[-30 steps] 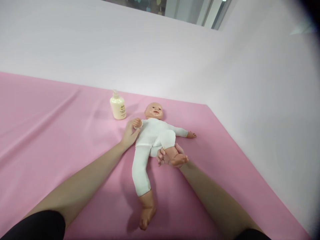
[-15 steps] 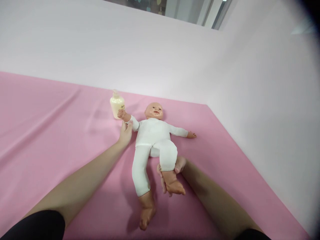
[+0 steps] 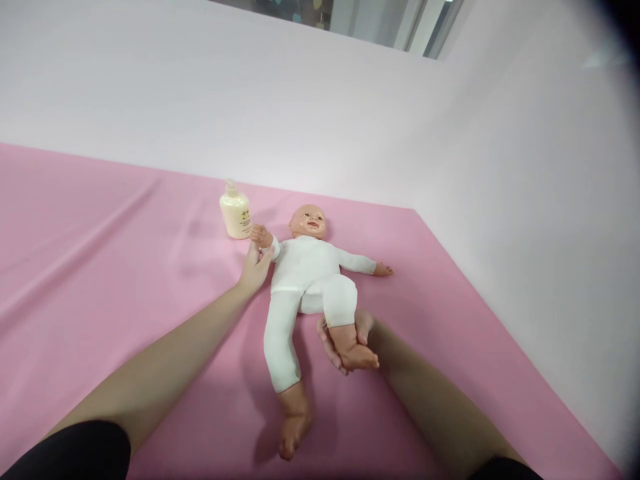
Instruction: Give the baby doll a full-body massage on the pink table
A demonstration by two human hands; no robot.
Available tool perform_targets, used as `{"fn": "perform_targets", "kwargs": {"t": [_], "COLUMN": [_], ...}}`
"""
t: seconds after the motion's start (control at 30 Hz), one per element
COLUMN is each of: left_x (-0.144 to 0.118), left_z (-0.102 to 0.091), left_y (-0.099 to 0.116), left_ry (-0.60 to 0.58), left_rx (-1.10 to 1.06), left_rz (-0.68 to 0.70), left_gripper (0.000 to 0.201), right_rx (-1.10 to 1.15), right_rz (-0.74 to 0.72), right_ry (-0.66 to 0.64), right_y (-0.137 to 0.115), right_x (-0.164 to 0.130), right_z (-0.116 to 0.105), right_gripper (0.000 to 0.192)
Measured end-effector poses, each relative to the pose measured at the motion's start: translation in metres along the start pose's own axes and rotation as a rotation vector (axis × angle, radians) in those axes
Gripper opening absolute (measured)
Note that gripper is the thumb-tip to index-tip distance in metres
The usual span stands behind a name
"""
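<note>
A baby doll (image 3: 305, 273) in a white suit lies on its back on the pink sheet (image 3: 125, 267), head toward the wall. My left hand (image 3: 255, 267) grips the doll's arm near the wrist and holds it raised beside the bottle. My right hand (image 3: 350, 337) cups the doll's lower leg and ankle from below, with the bare foot sticking out toward me. The doll's other leg lies straight and its other arm is stretched out on the sheet.
A cream pump bottle (image 3: 235, 212) stands on the sheet just left of the doll's head. White walls (image 3: 500, 167) close the far side and the right side. The sheet stretches far to the left.
The doll's arm went from folded on its chest to stretched out toward the bottle, then drew slightly back. The bent leg in my right hand was lowered toward me, then lifted a little.
</note>
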State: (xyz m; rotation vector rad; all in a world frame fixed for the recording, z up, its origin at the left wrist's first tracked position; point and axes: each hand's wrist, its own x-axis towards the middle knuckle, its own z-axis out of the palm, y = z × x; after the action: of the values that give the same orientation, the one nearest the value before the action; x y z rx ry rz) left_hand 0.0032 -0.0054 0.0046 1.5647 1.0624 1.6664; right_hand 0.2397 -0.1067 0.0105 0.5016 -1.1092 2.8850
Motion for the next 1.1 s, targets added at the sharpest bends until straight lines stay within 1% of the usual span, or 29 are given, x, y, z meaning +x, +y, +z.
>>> {"fn": "perform_targets", "kwargs": {"t": [0.13,0.2,0.23,0.27,0.33,0.43,0.47,0.53,0.67,0.73,0.83,0.93,1.03,1.1], "left_x": [-0.002,-0.005,-0.006,-0.007,-0.009,-0.01,-0.009,-0.009,-0.009,-0.009,-0.01,-0.008,-0.005,-0.002], "left_z": [0.0,-0.001,-0.002,-0.002,-0.003,-0.003,-0.004,-0.004,-0.003,-0.003,-0.003,-0.003,-0.002,-0.001], "left_y": [0.008,0.014,0.018,0.021,0.026,0.03,0.029,0.028,0.026,0.027,0.027,0.022,0.013,0.007], "left_ry": [-0.07,-0.133,-0.174,-0.221,-0.309,-0.373,-0.38,-0.395,-0.424,-0.411,-0.361,-0.292,-0.223,-0.189], "left_rx": [0.18,0.298,0.351,0.396,0.451,0.469,0.469,0.464,0.466,0.465,0.438,0.379,0.274,0.177], "left_rz": [0.185,0.28,0.317,0.348,0.386,0.402,0.402,0.408,0.41,0.406,0.381,0.334,0.297,0.242], "left_gripper": [0.03,0.03,0.033,0.036,0.042,0.041,0.041,0.042,0.045,0.044,0.043,0.039,0.032,0.03], "right_rx": [-0.025,-0.039,-0.045,-0.048,-0.055,-0.083,-0.093,-0.104,-0.105,-0.109,-0.116,-0.13,-0.158,-0.183], "right_rz": [-0.156,-0.241,-0.281,-0.316,-0.378,-0.419,-0.429,-0.444,-0.447,-0.443,-0.431,-0.4,-0.351,-0.32], "right_ry": [0.056,0.101,0.147,0.21,0.38,0.636,0.694,0.753,0.784,0.784,0.729,0.677,0.655,0.64], "right_y": [0.002,0.0,-0.001,-0.002,-0.005,-0.008,-0.008,-0.009,-0.01,-0.01,-0.009,-0.006,-0.005,-0.005], "right_x": [-0.005,-0.007,-0.008,-0.008,-0.007,-0.004,-0.003,-0.002,-0.001,-0.001,-0.001,-0.003,-0.004,-0.003], "right_z": [-0.005,-0.007,-0.007,-0.006,-0.004,-0.002,-0.003,-0.003,-0.005,-0.004,-0.002,-0.002,0.0,0.004], "right_gripper": [0.047,0.045,0.045,0.045,0.046,0.045,0.044,0.044,0.045,0.044,0.048,0.056,0.064,0.067]}}
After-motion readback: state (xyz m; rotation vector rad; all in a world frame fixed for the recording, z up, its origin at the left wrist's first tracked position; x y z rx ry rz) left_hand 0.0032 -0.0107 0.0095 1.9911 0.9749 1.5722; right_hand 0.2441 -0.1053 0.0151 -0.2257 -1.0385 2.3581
